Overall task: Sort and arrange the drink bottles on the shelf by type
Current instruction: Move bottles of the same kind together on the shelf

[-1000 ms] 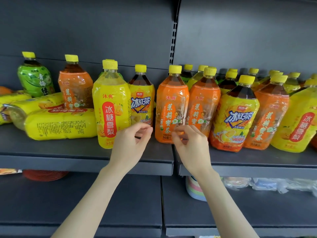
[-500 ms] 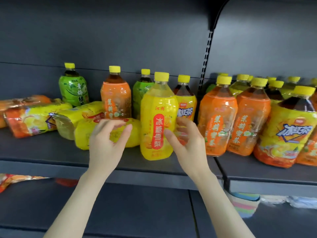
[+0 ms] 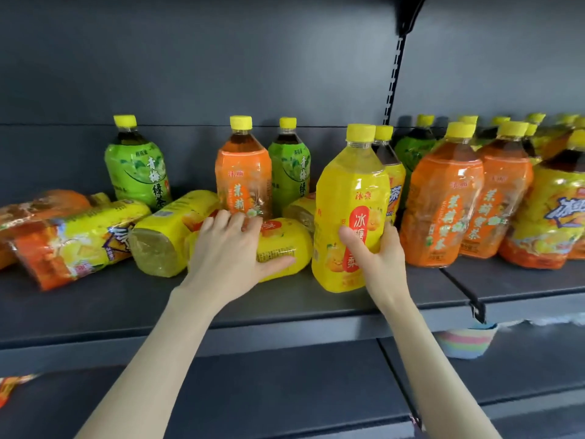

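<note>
Matte shelf (image 3: pixel 126 299): left hand (image 3: pixel 231 245) grips lying bottle (image 3: pixel 285 245), right hand (image 3: pixel 384 259) upright bottle (image 3: pixel 351 191).

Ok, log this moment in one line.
left hand grips lying yellow plastic bottle | right hand grips upright yellow plastic bottle | grey metal shelf types mixed

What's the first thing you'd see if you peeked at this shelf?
The tall yellow bottle standing mid-shelf, gripped by the right hand. Just left of it, the left hand holds a lying yellow bottle among other toppled ones. Orange bottles stand crowded on the right.
</note>
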A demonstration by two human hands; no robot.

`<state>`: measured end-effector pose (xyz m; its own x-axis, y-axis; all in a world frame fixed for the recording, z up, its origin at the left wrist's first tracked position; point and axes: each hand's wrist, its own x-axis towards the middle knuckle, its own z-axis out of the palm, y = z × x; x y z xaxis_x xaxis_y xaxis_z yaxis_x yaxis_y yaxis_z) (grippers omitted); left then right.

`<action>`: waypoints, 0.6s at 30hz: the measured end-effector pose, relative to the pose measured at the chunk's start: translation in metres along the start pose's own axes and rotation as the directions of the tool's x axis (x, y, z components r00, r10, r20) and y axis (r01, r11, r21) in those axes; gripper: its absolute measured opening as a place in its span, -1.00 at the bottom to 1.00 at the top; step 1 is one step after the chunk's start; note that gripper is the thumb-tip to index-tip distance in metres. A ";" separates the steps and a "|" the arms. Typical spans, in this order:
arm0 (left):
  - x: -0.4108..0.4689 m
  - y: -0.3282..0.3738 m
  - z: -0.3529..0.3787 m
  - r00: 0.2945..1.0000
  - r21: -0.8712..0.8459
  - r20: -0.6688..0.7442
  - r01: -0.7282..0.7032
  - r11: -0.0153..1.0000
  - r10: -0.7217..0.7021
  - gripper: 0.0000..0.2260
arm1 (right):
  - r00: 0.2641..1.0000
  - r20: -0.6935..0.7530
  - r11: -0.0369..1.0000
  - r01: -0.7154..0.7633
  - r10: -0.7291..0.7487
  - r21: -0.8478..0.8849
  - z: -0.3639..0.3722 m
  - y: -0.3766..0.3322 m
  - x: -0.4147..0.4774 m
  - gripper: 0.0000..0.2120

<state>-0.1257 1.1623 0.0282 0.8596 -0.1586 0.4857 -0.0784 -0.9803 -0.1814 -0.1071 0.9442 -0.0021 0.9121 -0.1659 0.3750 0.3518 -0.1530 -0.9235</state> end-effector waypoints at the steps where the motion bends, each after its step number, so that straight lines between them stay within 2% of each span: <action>1: 0.003 -0.003 -0.001 1.000 0.026 0.014 -0.007 1.000 0.007 -0.05 | 1.000 -0.004 1.000 0.010 -0.010 -0.006 0.000 0.000 0.000 -0.21; 4: 0.006 -0.004 -0.003 0.999 0.100 0.048 -0.019 0.995 0.014 0.01 | 1.000 0.007 1.000 0.013 -0.013 -0.003 0.001 0.001 0.001 -0.24; 10: -0.002 -0.008 -0.001 0.998 0.072 0.050 0.024 0.997 -0.028 0.01 | 1.000 -0.002 1.000 0.019 -0.019 -0.021 0.001 0.004 0.002 -0.25; 18: -0.021 -0.018 -0.006 0.991 0.113 0.018 0.132 0.985 -0.135 -0.01 | 0.997 0.026 0.991 0.070 -0.067 -0.112 0.010 0.002 -0.002 -0.43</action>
<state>-0.1456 1.1823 0.0260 0.8714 -0.0223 0.4902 0.0937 -0.9730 -0.2108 -0.1060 0.9539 -0.0052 0.8915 -0.1297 0.4341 0.3889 -0.2728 -0.8800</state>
